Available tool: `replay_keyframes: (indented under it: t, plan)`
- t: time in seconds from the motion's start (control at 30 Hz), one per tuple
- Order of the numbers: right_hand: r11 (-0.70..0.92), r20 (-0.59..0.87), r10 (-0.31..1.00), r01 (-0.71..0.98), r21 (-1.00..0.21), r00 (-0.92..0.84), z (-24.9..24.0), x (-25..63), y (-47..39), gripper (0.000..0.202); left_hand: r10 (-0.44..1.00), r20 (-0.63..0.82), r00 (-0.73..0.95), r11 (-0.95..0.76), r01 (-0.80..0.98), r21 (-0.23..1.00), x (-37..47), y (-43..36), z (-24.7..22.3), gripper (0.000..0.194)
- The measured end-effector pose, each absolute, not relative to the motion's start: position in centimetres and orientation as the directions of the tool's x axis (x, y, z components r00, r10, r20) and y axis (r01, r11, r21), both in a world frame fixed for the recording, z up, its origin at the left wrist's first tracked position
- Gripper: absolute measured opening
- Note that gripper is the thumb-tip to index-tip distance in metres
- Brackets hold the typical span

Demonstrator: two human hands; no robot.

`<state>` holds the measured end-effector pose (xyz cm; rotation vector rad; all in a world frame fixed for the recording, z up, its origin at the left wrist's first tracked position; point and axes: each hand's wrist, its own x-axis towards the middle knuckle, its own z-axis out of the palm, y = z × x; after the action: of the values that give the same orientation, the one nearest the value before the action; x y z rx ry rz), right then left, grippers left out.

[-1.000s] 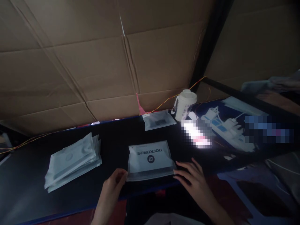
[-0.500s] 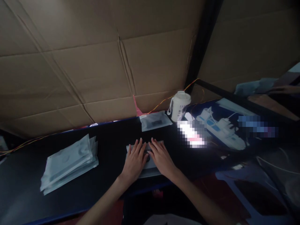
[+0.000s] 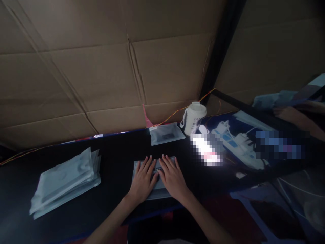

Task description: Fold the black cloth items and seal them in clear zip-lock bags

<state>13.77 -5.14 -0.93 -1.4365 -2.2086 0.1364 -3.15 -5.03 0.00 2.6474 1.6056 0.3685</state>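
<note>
A translucent bag [image 3: 159,194] with dark lettering lies flat on the black table [image 3: 114,189] in front of me. My left hand [image 3: 143,179] rests palm down on its left part, fingers spread. On the right part lies my right hand [image 3: 174,176], also flat with its fingers apart. Parts of the bag are hidden beneath both hands. Off to the left is a stack of several similar translucent bags [image 3: 66,181]. Another such bag [image 3: 167,134] sits beyond my hands, near the cardboard wall.
A white lidded cup [image 3: 195,118] stands at the back right. Beside it are a bright blurred-out item [image 3: 207,149] and a white power strip [image 3: 236,144] with plugs. Dark frame bars cross the right side, where another person's hands [image 3: 291,113] show.
Both hands have spread slightly apart on the bag, showing more of its lettering. The view has shifted a little. At the right, the other person's hands have moved.
</note>
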Motion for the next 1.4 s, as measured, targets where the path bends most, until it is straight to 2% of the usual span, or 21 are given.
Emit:
replay_keyframes:
  t: [0.17, 0.37, 0.6, 0.73, 0.93, 1.13, 1.27, 1.4]
  plan:
    - [0.437, 0.363, 0.877, 0.836, -0.33, -0.315, -1.1, 13.7, -5.2, 0.044, 0.876, 0.205, 0.437, -0.463, 0.881, 0.1, -3.0, -5.3, 0.4, 0.05]
    - [0.474, 0.39, 0.856, 0.818, -0.326, -0.34, -1.2, 13.8, -5.4, 0.043, 0.905, 0.304, 0.298, -0.316, 0.949, 0.009, -1.5, -8.1, 0.1, 0.04]
    - [0.523, 0.382, 0.842, 0.747, -0.411, -0.381, -0.5, 13.7, -6.9, 0.039, 0.922, 0.352, 0.159, -0.195, 0.978, 0.068, -1.1, -11.9, -2.0, 0.044]
    - [0.505, 0.432, 0.849, 0.707, -0.496, -0.304, -0.7, 15.5, -7.9, 0.038, 0.943, 0.316, 0.101, -0.147, 0.982, 0.123, -3.8, -11.9, -2.3, 0.046]
    - [0.405, 0.455, 0.878, 0.737, -0.541, -0.149, -2.2, 19.6, -9.6, 0.04, 0.966, 0.249, 0.066, -0.077, 0.996, 0.036, -8.9, -6.9, -1.2, 0.046]
    - [0.388, 0.474, 0.866, 0.81, -0.44, -0.157, -3.6, 20.8, -10.6, 0.041, 0.99, 0.14, -0.024, 0.03, 0.999, -0.039, -10.1, 0.1, 0.2, 0.049]
    - [0.42, 0.523, 0.829, 0.837, -0.351, -0.197, -4.0, 20.6, -10.4, 0.04, 0.988, 0.145, -0.047, 0.052, 0.998, -0.032, -9.9, 3.6, 0.5, 0.048]
    - [0.428, 0.533, 0.819, 0.847, -0.316, -0.215, -4.1, 20.7, -10.2, 0.04, 0.989, 0.141, -0.043, 0.046, 0.999, -0.013, -9.6, 6.6, 0.4, 0.047]
